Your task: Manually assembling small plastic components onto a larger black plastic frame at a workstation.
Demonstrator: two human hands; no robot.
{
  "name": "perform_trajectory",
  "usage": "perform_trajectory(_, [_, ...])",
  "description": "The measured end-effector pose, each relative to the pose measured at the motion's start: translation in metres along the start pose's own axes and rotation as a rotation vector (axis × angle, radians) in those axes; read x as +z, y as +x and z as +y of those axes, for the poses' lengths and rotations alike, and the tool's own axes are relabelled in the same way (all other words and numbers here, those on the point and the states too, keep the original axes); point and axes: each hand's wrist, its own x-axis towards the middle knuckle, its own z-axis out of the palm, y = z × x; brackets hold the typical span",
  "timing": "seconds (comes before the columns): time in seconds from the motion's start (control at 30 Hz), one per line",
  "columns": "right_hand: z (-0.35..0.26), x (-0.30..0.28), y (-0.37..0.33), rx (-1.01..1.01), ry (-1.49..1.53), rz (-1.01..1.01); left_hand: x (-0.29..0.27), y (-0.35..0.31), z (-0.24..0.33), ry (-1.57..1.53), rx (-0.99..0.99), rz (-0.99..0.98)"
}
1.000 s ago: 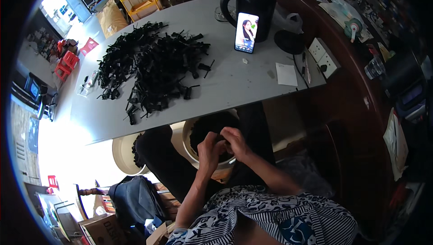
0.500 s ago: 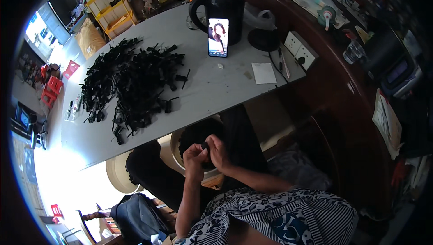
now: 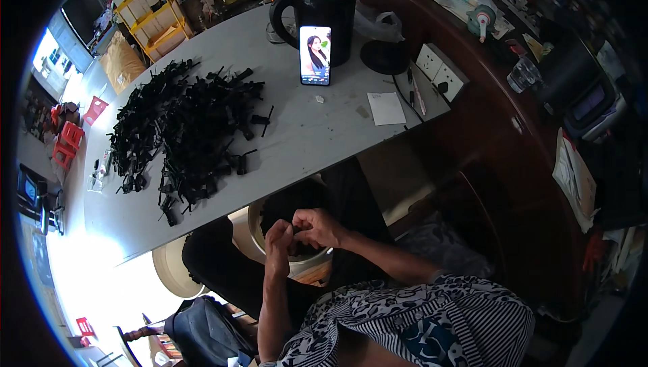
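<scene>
My left hand [image 3: 278, 239] and my right hand [image 3: 318, 228] meet over a round pale tub [image 3: 254, 226] between my knees. Both are closed, fingertips pinched together around a small black part [image 3: 295, 230] that the fingers mostly hide. Dark pieces [image 3: 289, 205] fill the tub, too shadowed to tell apart. On the grey table in front lies a large heap of black plastic parts [image 3: 196, 120] with thin stems, a few of them loose at its right edge.
A lit phone [image 3: 315, 56] leans against a black kettle [image 3: 331, 12] on the table [image 3: 283, 144]. Right of it are a kettle base [image 3: 383, 58], white paper [image 3: 386, 108], pens and a power strip [image 3: 439, 73]. Another pale tub [image 3: 169, 269] stands below the table's left edge, near a dark bag [image 3: 206, 330].
My hands have shifted their grip: the right fingers now curl higher across the left fingertips, and the black part shows less. The view has swung slightly, and the phone picture differs.
</scene>
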Motion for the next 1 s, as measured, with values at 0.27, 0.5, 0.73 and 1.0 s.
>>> perform_trajectory(0.27, [0.021, 0.016, 0.007, -0.341, -0.375, 0.236, 0.003, 0.011, -0.018, -0.352, -0.110, 0.105])
perform_trajectory(0.5, [0.014, 0.001, 0.025, -0.177, -0.692, 0.161, -0.008, 0.021, -0.037, 0.093, 0.065, 0.233])
perform_trajectory(0.73, [-0.079, -0.039, 0.102, -0.648, -0.942, 0.449, -0.013, 0.036, 0.049, 0.722, 0.324, 0.568])
perform_trajectory(1.0, [-0.071, -0.037, 0.212, -0.646, -1.180, 0.706, -0.018, 0.101, 0.062, 1.139, 0.472, 0.764])
